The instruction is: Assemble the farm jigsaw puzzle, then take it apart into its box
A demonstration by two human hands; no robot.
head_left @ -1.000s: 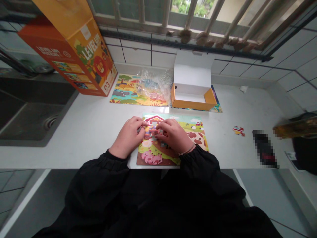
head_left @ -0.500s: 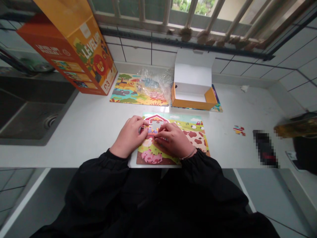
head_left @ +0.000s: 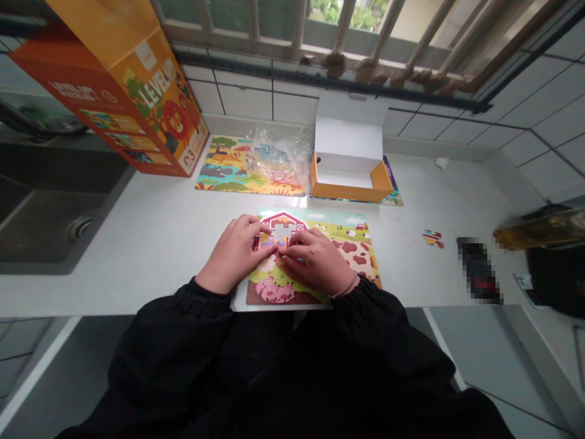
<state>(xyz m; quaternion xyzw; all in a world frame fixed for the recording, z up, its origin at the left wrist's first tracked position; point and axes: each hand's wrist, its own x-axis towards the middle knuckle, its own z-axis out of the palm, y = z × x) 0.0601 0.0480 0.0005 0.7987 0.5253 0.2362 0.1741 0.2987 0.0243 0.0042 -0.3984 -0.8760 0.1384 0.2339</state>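
Farm puzzle (head_left: 356, 257) lies flat at the white counter's (head_left: 176, 244) front edge, a gap in its printed barn (head_left: 299, 225), left hand (head_left: 235, 253) and right hand (head_left: 321, 261) over it, half curled, fingertips nearly meeting; whether either grips anything I cannot tell.

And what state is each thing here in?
Farm puzzle: flat, mostly joined, a gap showing
Loose piece: lying apart
Small box: open
Tall box: upright
Plastic wrap: crumpled
Animal picture: flat, partly covered
Left hand: fingers bent, at the puzzle
Right hand: fingers bent, at the puzzle
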